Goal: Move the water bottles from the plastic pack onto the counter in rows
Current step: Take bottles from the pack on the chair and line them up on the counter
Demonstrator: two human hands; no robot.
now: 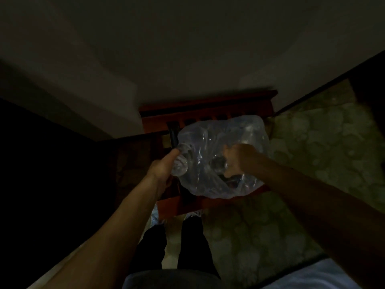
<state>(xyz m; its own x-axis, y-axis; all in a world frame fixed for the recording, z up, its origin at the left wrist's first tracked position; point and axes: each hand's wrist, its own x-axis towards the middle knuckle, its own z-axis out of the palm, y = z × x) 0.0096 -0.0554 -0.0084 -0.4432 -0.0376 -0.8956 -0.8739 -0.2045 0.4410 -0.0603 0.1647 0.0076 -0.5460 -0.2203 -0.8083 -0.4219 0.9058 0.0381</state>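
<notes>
Dark trouser legs stand nearest, feet at the edge of a reddish wooden counter. Left hand has its grip wrapped around a clear water bottle at the plastic pack's left edge. Right hand clenches the crumpled wrap on top. Pack sits on the counter, dim patterned carpet alongside.

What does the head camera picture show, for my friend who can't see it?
In a dim room, a person's left hand grips a clear water bottle at the edge of a crinkly plastic pack. The right hand pinches the plastic. The pack sits on a reddish wooden stand.
</notes>
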